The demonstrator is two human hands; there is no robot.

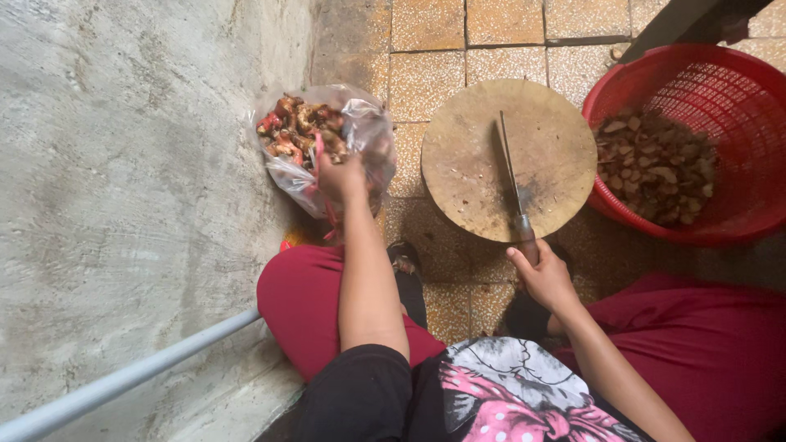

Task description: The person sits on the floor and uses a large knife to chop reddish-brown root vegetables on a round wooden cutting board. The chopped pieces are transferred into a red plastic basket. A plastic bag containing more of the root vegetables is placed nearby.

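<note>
here, left hand (340,176) reaches into bag (368,135); right hand (544,274) grips knife (514,184).

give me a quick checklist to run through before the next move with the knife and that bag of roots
1. Knife at rest: blade lies on the round chopping board, edge down. Ok.
2. Right hand on the knife handle: fingers wrap it near the board's edge. Ok.
3. Left hand away from the blade: it reaches into the plastic bag, apart from the board. Ok.
4. Board surface free: only the knife lies on it. Ok.
5. Red basket beside the board with room: cut pieces cover part of its bottom. Ok.
6. Left hand's grip on a root: cannot tell.
</note>
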